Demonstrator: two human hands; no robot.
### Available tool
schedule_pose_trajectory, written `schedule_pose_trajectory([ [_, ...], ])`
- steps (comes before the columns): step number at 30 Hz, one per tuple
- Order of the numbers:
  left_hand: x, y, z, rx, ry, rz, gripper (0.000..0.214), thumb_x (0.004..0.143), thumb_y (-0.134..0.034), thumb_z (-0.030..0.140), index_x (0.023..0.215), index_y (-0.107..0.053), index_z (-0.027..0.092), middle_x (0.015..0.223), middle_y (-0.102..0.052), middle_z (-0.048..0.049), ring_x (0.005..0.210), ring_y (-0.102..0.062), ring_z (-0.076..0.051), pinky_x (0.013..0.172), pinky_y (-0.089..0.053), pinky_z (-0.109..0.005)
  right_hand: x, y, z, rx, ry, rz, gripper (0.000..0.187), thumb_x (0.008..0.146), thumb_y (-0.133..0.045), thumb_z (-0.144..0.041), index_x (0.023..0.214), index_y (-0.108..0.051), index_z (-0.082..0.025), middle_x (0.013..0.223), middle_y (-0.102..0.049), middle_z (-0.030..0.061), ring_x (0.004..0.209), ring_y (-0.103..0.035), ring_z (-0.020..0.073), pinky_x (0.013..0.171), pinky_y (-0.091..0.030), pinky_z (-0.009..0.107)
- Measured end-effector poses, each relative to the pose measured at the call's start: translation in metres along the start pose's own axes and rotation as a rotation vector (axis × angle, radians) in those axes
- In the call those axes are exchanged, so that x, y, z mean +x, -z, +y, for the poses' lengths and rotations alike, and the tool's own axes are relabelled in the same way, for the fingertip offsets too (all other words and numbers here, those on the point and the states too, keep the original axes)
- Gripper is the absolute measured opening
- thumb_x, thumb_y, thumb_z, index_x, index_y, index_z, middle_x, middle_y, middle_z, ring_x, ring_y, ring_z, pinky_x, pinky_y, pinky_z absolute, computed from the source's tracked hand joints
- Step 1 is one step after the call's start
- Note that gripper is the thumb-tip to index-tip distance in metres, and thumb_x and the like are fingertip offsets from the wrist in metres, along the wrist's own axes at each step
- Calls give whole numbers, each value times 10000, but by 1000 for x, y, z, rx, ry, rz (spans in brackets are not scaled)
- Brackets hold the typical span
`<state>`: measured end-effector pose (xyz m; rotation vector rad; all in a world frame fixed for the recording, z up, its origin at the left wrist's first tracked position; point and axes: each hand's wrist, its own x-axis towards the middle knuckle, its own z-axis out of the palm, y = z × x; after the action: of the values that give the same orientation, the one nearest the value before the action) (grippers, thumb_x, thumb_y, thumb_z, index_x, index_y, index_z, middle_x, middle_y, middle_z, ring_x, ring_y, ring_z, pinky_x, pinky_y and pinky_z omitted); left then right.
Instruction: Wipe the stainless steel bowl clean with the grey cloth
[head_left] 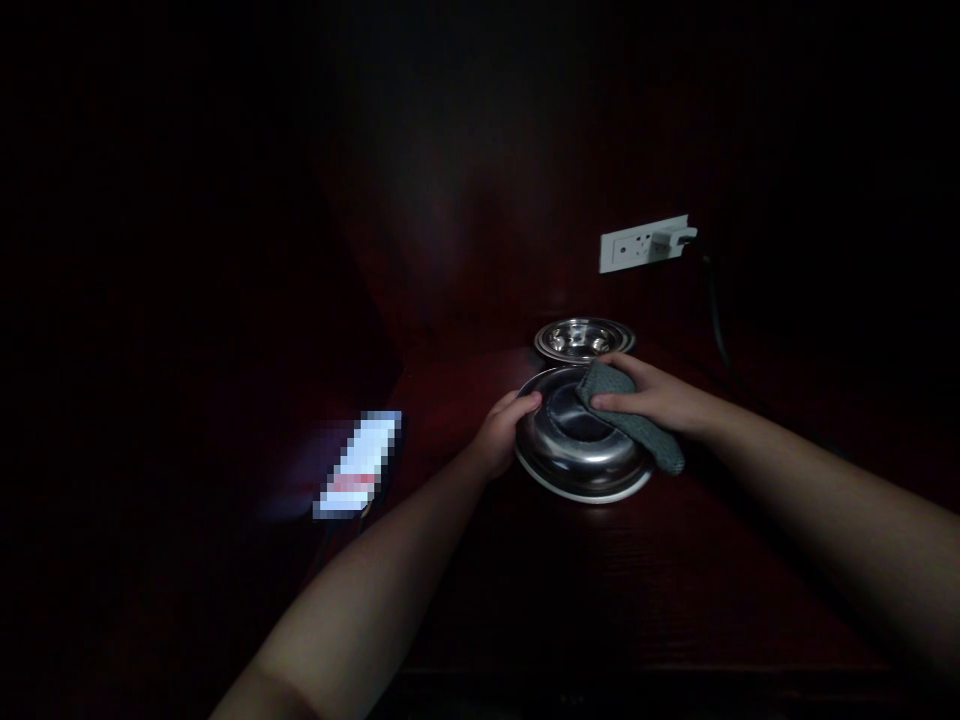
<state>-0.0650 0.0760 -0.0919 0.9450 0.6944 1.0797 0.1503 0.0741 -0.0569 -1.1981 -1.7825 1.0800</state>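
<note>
A shiny metal bowl (577, 465) is tilted with its rounded underside toward me. My left hand (506, 430) grips its left rim, thumb on the outer surface. In my right hand (637, 395) is a grey-green cloth (652, 440), pinched under the thumb and pressed against the bowl's upper right side. One end of the cloth hangs down over the bowl's right edge. Just behind stands another metal bowl (581, 340), its open side up, with what look like several rims stacked together.
A dark red table (600, 580) lies beneath my arms. To the left is a lit phone screen (360, 465), blurred out. On the back wall a white socket panel (630, 250) holds a plug (671, 240), and a dark cable (715, 310) hangs nearby. The surroundings are very dark.
</note>
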Motion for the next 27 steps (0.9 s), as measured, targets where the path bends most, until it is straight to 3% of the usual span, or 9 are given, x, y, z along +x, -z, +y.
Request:
schedule_pose_trajectory([
  [6,0,-2,1,27,-3,41,304,618,-719,319,841,-639,130,728,-668,-37,662,-603,-157,683,-433,-288,0,0,2,3,0,-19,583,651,-722,-430,1129,-470,-211,1002,-622,71,918,-607,263,832,-485,435],
  [27,-2,-3,4,66,-3,5,268,636,-709,318,821,-664,130,690,-668,-32,621,-590,-145,670,-422,-279,0,-2,-1,72,-18,-55,530,671,-717,-434,1092,-483,-212,986,-624,63,895,-617,248,815,-495,420],
])
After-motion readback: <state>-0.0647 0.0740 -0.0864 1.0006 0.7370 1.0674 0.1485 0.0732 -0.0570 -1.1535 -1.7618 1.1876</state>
